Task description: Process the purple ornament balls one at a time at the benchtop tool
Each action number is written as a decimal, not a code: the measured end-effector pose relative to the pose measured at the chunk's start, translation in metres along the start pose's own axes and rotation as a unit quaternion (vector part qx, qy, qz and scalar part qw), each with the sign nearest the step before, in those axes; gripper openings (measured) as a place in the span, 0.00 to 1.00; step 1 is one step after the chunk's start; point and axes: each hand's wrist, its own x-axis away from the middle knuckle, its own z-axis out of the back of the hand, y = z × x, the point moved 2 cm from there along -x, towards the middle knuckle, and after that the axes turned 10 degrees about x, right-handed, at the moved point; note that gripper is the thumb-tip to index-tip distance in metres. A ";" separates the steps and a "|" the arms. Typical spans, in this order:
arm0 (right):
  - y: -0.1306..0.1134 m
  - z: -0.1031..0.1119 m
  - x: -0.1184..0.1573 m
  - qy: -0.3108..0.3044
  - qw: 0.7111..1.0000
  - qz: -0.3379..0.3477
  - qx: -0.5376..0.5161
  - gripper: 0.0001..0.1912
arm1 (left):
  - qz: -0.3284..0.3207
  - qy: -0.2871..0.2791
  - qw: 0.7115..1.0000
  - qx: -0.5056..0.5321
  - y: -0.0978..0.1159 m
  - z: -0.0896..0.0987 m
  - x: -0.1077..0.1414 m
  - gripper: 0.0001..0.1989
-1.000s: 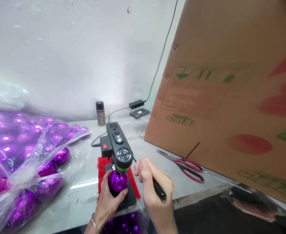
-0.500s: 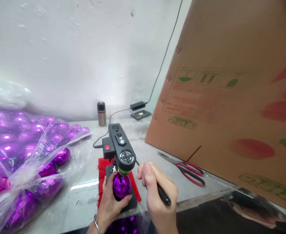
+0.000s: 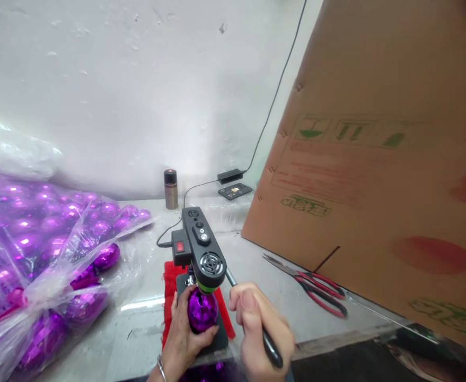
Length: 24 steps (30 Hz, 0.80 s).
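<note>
A shiny purple faceted bauble (image 3: 202,312) is in my left hand (image 3: 182,331), whose thumb and fingers curl round its sides. The bauble sits on the dark base of a small black press-like machine (image 3: 203,246), right under the green ring of its head. My right hand (image 3: 262,331) is closed round a lever (image 3: 272,350) with a black grip; its metal rod runs up to the side of the machine head. Red fabric (image 3: 169,270) lies beneath the base. Whether the ring touches the bauble is hard to tell.
To the left lies a clear plastic bag (image 3: 44,289) full of purple baubles. Red-handled scissors (image 3: 316,289) lie at right, before a big cardboard box (image 3: 336,159). A bottle (image 3: 171,190), a phone (image 3: 235,191) and a power adapter (image 3: 230,175) stand near the wall. More purple baubles show below the table edge.
My right hand and the lever grip have come lower relative to the machine. My left hand keeps the bauble in the same place. The whole view has shifted slightly.
</note>
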 end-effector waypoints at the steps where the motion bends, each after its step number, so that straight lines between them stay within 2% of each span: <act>1: 0.002 -0.001 0.003 0.004 1.000 0.003 0.003 0.19 | 0.001 -0.003 1.000 -0.002 0.001 0.000 0.000 0.42; 17: 0.012 -0.006 0.017 0.037 0.999 -0.016 -0.016 0.20 | -0.013 0.001 1.000 0.005 0.007 -0.001 0.000 0.38; 24: 0.019 -0.008 0.025 0.046 0.999 -0.027 -0.010 0.20 | -0.005 -0.002 1.000 -0.009 0.005 -0.001 0.000 0.39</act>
